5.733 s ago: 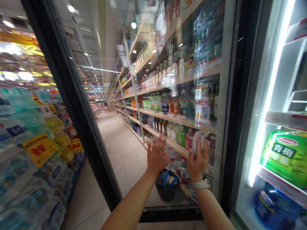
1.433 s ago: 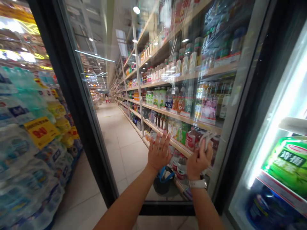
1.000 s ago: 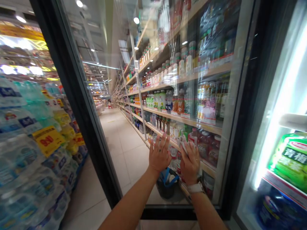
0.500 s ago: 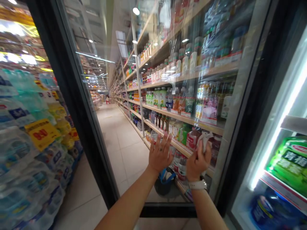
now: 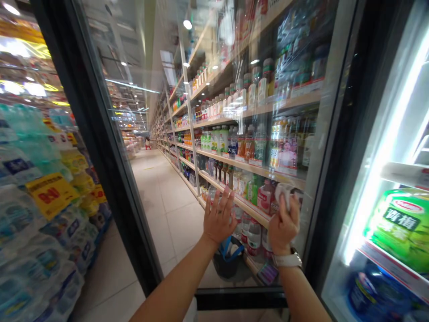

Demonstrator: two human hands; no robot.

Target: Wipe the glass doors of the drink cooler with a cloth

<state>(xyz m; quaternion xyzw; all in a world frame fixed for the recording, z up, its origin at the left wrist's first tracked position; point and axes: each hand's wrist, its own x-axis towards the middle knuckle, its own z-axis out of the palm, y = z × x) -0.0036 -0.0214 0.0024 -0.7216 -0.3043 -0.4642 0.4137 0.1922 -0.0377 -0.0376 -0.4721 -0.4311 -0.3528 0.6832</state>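
A glass door (image 5: 177, 192) in a black frame stands in front of me. My left hand (image 5: 218, 220) lies flat against the glass with its fingers spread. It holds nothing. My right hand (image 5: 284, 222), with a white watch (image 5: 287, 259) on the wrist, grips a white cloth (image 5: 284, 194) and presses it to the pane at the lower right. Part of the cloth is hidden by the fingers. Through or in the glass, shelves of bottled drinks (image 5: 246, 145) show behind both hands.
At the right is a lit cooler with a green bottle (image 5: 398, 228) and a blue one (image 5: 375, 290). Packs of bottled water (image 5: 30, 250) are stacked at the left under a yellow price sign (image 5: 52, 194). A dark bucket (image 5: 226, 264) with a blue handle appears beyond the glass.
My right hand with the cloth has moved slightly right across the glass. The left hand stays flat on the pane. My view has shifted a little.
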